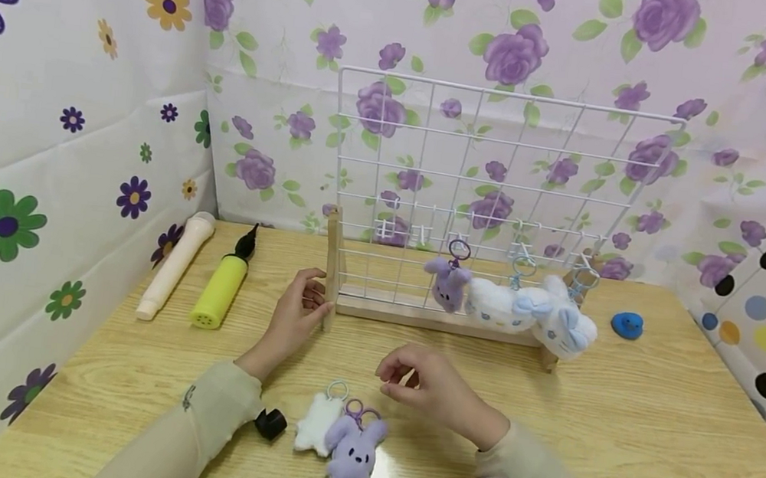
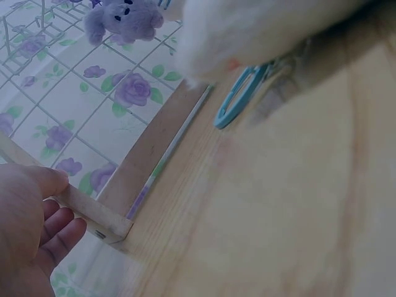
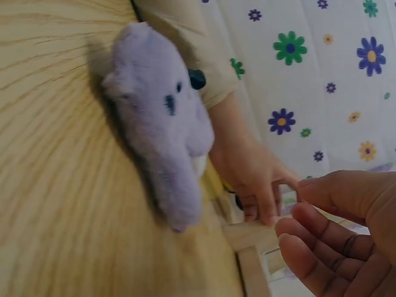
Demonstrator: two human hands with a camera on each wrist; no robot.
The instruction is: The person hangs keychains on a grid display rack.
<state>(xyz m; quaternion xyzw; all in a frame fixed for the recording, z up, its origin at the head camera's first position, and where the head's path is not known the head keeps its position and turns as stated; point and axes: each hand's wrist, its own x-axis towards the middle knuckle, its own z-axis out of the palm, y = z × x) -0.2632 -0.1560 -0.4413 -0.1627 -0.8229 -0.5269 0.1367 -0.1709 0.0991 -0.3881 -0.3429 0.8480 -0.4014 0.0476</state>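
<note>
My left hand [image 1: 292, 315] holds the left wooden upright [image 1: 333, 265] of a white wire grid rack [image 1: 424, 172], its thumb against the post in the left wrist view. My right hand [image 1: 438, 389] hovers over the table in front of the rack with fingers loosely bent and nothing in them. Between my forearms lie a lavender plush keychain [image 1: 351, 461] with purple rings and a white plush keychain [image 1: 319, 422] with a pale ring. From hooks on the grid hang a small lavender plush keychain [image 1: 448, 285] and two white plush keychains with blue bows [image 1: 497, 305].
A yellow-green hand pump [image 1: 220, 291] and a cream-coloured tube [image 1: 176, 265] lie at the left of the wooden table [image 1: 648, 434]. A small blue toy [image 1: 627, 325] sits right of the rack. Patterned cloth walls stand behind and at both sides.
</note>
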